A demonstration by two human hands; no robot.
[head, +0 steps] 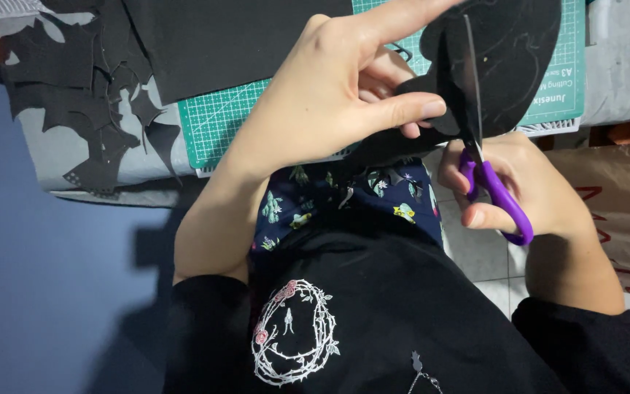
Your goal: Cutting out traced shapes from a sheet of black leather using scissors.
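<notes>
My left hand pinches a piece of black sheet material between thumb and fingers, holding it up over the green cutting mat. My right hand grips purple-handled scissors, fingers through the loops. The scissor blades point away from me and run into the black piece along its left part. Faint drawn outlines show on the black piece.
A large black sheet covers the mat's upper left. Several black offcuts lie on the grey surface at left. A brown paper bag sits at right above tiled floor. My black top and patterned lap fill the bottom.
</notes>
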